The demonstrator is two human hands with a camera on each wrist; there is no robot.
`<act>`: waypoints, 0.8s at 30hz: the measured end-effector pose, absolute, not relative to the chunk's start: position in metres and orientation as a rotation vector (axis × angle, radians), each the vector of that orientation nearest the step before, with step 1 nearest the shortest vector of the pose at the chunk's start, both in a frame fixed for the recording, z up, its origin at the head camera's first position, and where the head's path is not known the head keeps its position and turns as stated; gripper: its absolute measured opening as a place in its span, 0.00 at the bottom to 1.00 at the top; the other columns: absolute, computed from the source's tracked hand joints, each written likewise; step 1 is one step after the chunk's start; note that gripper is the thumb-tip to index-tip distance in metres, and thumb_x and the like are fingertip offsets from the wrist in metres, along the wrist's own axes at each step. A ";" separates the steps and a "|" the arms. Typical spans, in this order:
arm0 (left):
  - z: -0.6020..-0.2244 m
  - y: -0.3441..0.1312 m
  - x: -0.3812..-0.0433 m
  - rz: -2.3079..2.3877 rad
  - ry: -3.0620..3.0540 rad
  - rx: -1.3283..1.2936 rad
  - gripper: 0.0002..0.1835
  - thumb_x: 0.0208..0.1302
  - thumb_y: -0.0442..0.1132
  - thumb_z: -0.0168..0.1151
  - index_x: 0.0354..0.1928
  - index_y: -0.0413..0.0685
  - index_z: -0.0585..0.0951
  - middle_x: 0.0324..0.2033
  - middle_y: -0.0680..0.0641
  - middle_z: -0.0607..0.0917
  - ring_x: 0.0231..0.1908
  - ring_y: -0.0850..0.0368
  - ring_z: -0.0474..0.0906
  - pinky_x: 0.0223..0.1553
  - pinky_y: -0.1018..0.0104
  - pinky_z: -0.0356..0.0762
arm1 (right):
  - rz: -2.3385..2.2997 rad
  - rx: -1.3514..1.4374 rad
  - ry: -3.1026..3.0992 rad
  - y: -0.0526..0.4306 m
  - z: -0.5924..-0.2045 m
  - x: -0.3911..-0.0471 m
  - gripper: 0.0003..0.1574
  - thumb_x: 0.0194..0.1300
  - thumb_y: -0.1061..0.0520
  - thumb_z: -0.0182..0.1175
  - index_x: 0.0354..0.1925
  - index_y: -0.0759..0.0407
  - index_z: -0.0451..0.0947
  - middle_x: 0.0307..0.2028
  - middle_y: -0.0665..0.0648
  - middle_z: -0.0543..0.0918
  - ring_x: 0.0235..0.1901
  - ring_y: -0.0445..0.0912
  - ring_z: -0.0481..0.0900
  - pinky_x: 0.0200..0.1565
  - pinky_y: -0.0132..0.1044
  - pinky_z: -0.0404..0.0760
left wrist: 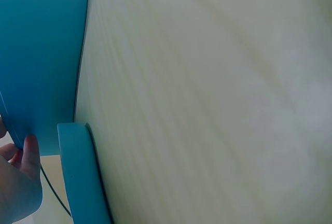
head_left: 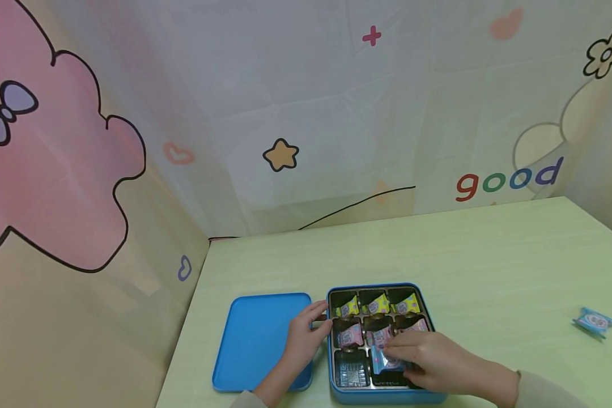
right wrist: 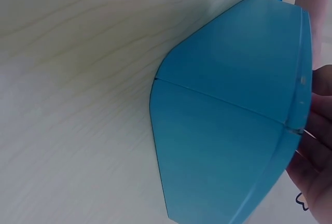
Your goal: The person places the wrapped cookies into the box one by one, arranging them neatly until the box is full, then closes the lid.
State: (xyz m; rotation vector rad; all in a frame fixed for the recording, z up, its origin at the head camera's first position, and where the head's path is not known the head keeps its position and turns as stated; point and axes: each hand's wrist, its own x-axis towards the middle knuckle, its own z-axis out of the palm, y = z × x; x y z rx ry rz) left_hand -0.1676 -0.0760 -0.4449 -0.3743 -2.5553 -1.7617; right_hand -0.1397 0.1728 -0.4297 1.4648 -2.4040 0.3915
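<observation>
A blue box [head_left: 390,395] holds a dark divided tray. Yellow wrapped candies [head_left: 377,305] sit in its back row, and pink wrapped candies [head_left: 350,336] in its middle row. My right hand [head_left: 433,360] pinches a blue wrapped candy [head_left: 385,361] over the front middle compartment and hides the front right one. The front left compartment [head_left: 352,369] shows its patterned bottom. With its fingertips, my left hand [head_left: 306,331] touches the box's left rim. In the left wrist view, the left thumb [left wrist: 31,149] lies against the outer wall.
The blue lid [head_left: 257,340] lies flat left of the box, partly under my left forearm. Another blue wrapped candy [head_left: 594,322] lies on the pale green table [head_left: 489,266] at the far right. A printed cloth [head_left: 336,113] hangs behind the table.
</observation>
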 end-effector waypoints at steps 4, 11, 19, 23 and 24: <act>-0.455 -0.077 -0.173 -1.761 -2.554 -0.370 0.20 0.59 0.32 0.54 0.54 0.31 0.71 0.55 0.36 0.72 0.46 0.42 0.75 0.41 0.65 0.79 | 0.401 1.480 -2.397 0.173 -0.431 -0.140 0.26 0.38 0.61 0.69 0.42 0.57 0.80 0.40 0.52 0.82 0.39 0.43 0.78 0.35 0.32 0.80; -0.480 -0.080 -0.184 -1.758 -2.540 -0.376 0.21 0.59 0.38 0.56 0.54 0.38 0.73 0.55 0.42 0.73 0.46 0.48 0.76 0.39 0.71 0.79 | 0.406 1.513 -2.396 0.173 -0.431 -0.140 0.25 0.40 0.60 0.68 0.43 0.56 0.79 0.39 0.49 0.82 0.40 0.43 0.77 0.37 0.34 0.80; -0.478 -0.080 -0.184 -1.777 -2.531 -0.368 0.21 0.59 0.38 0.56 0.54 0.38 0.73 0.55 0.42 0.73 0.46 0.48 0.76 0.40 0.71 0.79 | 0.407 1.543 -2.380 0.171 -0.430 -0.140 0.23 0.41 0.60 0.67 0.41 0.56 0.80 0.38 0.47 0.82 0.40 0.42 0.76 0.37 0.33 0.79; -0.477 -0.080 -0.183 -1.795 -2.519 -0.379 0.21 0.59 0.38 0.56 0.55 0.38 0.73 0.56 0.41 0.72 0.46 0.48 0.76 0.40 0.70 0.79 | 0.396 1.547 -2.398 0.170 -0.430 -0.140 0.23 0.41 0.59 0.67 0.41 0.57 0.80 0.38 0.48 0.83 0.41 0.43 0.76 0.37 0.34 0.79; -0.477 -0.081 -0.183 -1.797 -2.517 -0.383 0.21 0.59 0.38 0.56 0.55 0.38 0.72 0.56 0.41 0.72 0.46 0.48 0.75 0.39 0.70 0.79 | 0.395 1.548 -2.403 0.170 -0.429 -0.140 0.23 0.41 0.59 0.68 0.41 0.57 0.80 0.38 0.48 0.83 0.41 0.44 0.76 0.37 0.34 0.79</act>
